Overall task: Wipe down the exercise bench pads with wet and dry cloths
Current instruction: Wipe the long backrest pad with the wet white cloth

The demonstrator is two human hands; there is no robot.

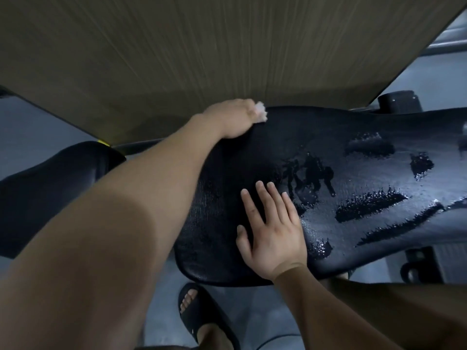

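1. While you lean over the bench pad (353,157), your left hand (231,120) sits at its far edge, near the left end. Its fingers are curled around a white cloth (261,113). Only a bunched bit of cloth shows past your fingers, touching the pad's rim, and the hand is slightly blurred.
2. Your right hand (274,231) lies flat on the pad's near side, palm down. The fingers are straight and a little spread, and it holds nothing.
3. The pad is black and textured. Its left end, around both your hands, looks matt. The stretch to the right of your right hand shines with a wet film broken by dark glossy patches (366,205).
4. To the left of the pad, with a gap between them, sits a second black pad (50,188).
5. Beyond the pad's far edge rises a wood-grain panel (177,46).
6. Below the pad's near edge, your foot in a black slide sandal (202,317) stands on the grey floor (262,306).
7. Under the pad's right end, part of the dark bench frame (424,263) shows.
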